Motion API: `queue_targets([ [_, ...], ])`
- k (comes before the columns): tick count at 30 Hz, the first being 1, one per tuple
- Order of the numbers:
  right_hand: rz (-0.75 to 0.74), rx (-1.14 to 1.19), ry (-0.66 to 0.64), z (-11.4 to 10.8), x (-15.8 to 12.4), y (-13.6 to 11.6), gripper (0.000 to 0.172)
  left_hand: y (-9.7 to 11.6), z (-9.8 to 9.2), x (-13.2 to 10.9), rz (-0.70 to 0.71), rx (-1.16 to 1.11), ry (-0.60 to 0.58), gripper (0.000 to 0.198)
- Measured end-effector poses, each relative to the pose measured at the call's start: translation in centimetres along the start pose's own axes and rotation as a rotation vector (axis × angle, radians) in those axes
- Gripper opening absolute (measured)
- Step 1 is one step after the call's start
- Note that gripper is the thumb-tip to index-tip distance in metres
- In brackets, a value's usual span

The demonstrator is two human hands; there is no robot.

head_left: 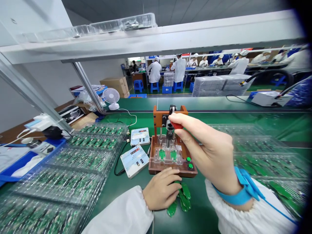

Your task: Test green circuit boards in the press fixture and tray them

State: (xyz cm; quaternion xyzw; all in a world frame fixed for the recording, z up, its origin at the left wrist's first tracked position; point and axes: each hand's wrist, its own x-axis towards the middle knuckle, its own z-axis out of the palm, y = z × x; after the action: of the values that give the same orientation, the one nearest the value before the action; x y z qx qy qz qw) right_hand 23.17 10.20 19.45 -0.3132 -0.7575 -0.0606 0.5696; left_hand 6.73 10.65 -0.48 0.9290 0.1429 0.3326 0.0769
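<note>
Right hand (207, 149): fingers (185, 127) pinch the red lever handle (177, 125) of a wooden test fixture (173, 170) on the bench (202, 208). Left hand (161, 190): fingers curled together over loose green circuit boards (184, 200), just before the fixture.

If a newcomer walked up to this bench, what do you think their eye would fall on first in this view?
The right hand, with a blue wrist strap, grips a red handle on a brown bench press fixture at the centre. Clear plastic trays of green circuit boards stand out on the left, while the left hand sits on loose green circuit boards at the front. Beyond the bench, people in white coats and caps work in rows.
</note>
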Motion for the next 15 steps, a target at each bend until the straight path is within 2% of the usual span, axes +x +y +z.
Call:
queue_targets([
  [6,0.030,0.101,0.017,1.2,-2.6,0.8,0.038,0.0,0.1,0.2,-0.011,-0.024,0.001,0.014],
  [10,-0.003,0.148,0.028,2.4,-4.7,2.0,0.048,0.0,0.2,0.3,-0.018,-0.034,0.021,0.014],
  [15,-0.048,0.120,0.100,3.7,-5.7,2.9,0.053,-0.1,0.7,0.2,-0.040,-0.064,0.041,0.015],
])
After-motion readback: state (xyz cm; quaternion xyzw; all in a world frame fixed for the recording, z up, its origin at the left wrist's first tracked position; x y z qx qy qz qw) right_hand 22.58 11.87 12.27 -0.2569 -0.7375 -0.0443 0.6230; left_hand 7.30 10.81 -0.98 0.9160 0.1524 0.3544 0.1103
